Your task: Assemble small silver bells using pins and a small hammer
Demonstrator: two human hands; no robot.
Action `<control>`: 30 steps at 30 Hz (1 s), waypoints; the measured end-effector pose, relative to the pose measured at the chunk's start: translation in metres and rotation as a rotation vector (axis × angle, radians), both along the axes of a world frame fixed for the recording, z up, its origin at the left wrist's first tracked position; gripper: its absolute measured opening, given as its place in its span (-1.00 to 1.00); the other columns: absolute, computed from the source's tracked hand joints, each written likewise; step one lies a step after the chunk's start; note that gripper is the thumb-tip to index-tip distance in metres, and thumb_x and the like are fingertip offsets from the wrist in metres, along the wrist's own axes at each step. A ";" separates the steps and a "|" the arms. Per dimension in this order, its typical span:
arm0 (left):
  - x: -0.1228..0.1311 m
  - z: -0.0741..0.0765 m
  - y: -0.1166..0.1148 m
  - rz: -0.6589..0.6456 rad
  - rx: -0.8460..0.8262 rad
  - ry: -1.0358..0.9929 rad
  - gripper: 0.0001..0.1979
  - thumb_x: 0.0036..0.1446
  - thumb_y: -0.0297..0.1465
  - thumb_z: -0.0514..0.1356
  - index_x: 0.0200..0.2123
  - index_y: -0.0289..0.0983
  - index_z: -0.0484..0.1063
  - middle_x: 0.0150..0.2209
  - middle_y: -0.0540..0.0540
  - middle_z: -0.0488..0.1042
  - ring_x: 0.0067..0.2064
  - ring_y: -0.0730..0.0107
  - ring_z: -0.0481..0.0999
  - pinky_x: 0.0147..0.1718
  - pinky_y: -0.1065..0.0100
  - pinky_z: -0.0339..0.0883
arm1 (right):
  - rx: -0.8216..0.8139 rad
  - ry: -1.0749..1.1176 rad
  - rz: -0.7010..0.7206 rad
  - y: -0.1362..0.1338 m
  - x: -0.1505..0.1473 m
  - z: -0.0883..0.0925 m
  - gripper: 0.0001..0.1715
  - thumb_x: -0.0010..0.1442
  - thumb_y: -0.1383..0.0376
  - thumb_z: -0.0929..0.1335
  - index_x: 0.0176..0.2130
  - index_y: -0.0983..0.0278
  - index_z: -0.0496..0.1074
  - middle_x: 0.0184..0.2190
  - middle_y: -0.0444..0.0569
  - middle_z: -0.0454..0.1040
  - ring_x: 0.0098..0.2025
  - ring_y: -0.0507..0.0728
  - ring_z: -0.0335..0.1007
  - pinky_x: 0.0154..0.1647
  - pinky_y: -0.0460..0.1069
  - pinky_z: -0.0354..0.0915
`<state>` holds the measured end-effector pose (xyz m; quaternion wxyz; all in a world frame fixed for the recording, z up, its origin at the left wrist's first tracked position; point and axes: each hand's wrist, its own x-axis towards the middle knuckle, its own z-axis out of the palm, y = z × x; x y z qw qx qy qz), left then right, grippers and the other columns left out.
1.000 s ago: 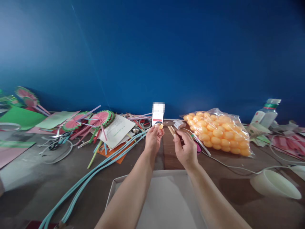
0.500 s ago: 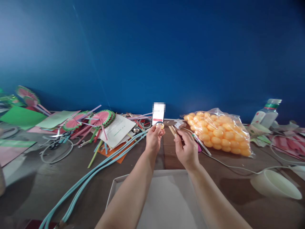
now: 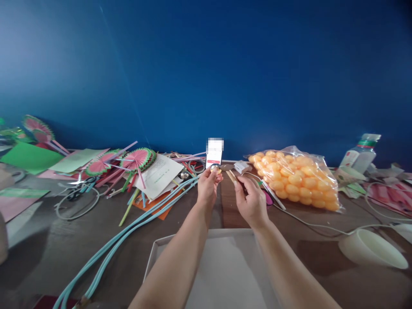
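A small shiny thing (image 3: 216, 167) is held in front of the lit phone (image 3: 214, 157), with the left grip (image 3: 207, 186) clamped on it. A pale stick (image 3: 231, 175) is pinched by the right grip (image 3: 252, 200), over the desk (image 3: 232, 216). Whether stick and shiny thing are touching cannot be told.

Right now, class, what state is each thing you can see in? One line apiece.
Left hand: closed on a small shiny piece
Right hand: closed on a pale stick
Smartphone: upright, screen lit
Watermelon-patterned paper fan: spread open
Clear plastic bag: bulging with orange balls
Plastic bottle: tilted in this view; cap unclear
White cup: mouth showing; upright or tipped, cannot tell
Shallow white tray: open-topped
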<state>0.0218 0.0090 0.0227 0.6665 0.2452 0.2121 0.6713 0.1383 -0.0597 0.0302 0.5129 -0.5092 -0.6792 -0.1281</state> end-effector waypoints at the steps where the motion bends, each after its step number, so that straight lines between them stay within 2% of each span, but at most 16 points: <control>1: 0.000 0.000 0.000 0.002 -0.004 -0.001 -0.64 -0.24 -0.30 0.47 -0.36 -0.35 0.51 -0.43 -0.02 0.48 -0.47 0.62 0.40 -0.37 0.47 0.28 | 0.007 0.003 0.000 0.000 0.000 0.000 -0.77 0.28 0.32 0.27 -0.07 0.28 0.40 -0.21 0.10 0.53 -0.14 0.19 0.46 -0.14 0.07 0.41; 9: 0.000 -0.001 0.001 0.000 0.011 0.001 -0.67 -0.16 -0.31 0.44 -0.33 -0.36 0.50 -0.42 -0.02 0.46 -0.46 0.62 0.39 -0.35 0.46 0.27 | 0.013 -0.020 -0.003 0.000 -0.001 -0.001 -0.79 0.28 0.33 0.28 -0.08 0.30 0.40 -0.22 0.10 0.53 -0.18 0.18 0.46 -0.18 0.05 0.41; 14: 0.000 -0.001 0.001 0.005 -0.022 -0.016 -0.68 -0.16 -0.31 0.44 -0.35 -0.36 0.49 -0.43 -0.02 0.45 -0.46 0.62 0.40 -0.34 0.45 0.28 | 0.064 0.006 -0.004 0.000 -0.001 0.000 -0.77 0.27 0.35 0.28 -0.07 0.31 0.40 -0.23 0.10 0.53 -0.14 0.19 0.45 -0.13 0.06 0.40; 20: 0.000 -0.002 0.001 -0.016 -0.005 -0.014 -0.67 -0.17 -0.30 0.44 -0.35 -0.36 0.50 -0.45 0.00 0.44 -0.46 0.63 0.40 -0.35 0.47 0.29 | -0.001 -0.012 0.009 -0.001 -0.002 0.001 -0.78 0.28 0.31 0.28 -0.08 0.28 0.41 -0.23 0.08 0.53 -0.18 0.17 0.47 -0.18 0.04 0.41; 25: 0.000 -0.001 0.001 -0.007 -0.026 -0.013 -0.69 -0.16 -0.30 0.44 -0.37 -0.35 0.49 -0.44 -0.02 0.46 -0.45 0.62 0.41 -0.35 0.47 0.30 | 0.048 0.011 0.011 -0.001 -0.002 0.002 -0.77 0.28 0.32 0.27 -0.07 0.28 0.40 -0.24 0.08 0.53 -0.16 0.18 0.46 -0.12 0.07 0.39; 30: 0.001 -0.002 0.001 -0.018 0.001 -0.006 -0.70 -0.14 -0.31 0.43 -0.35 -0.34 0.50 -0.44 -0.01 0.45 -0.44 0.61 0.41 -0.33 0.46 0.29 | 0.013 -0.013 0.006 -0.001 -0.002 0.001 -0.78 0.27 0.33 0.28 -0.07 0.29 0.40 -0.22 0.09 0.53 -0.18 0.17 0.46 -0.17 0.04 0.40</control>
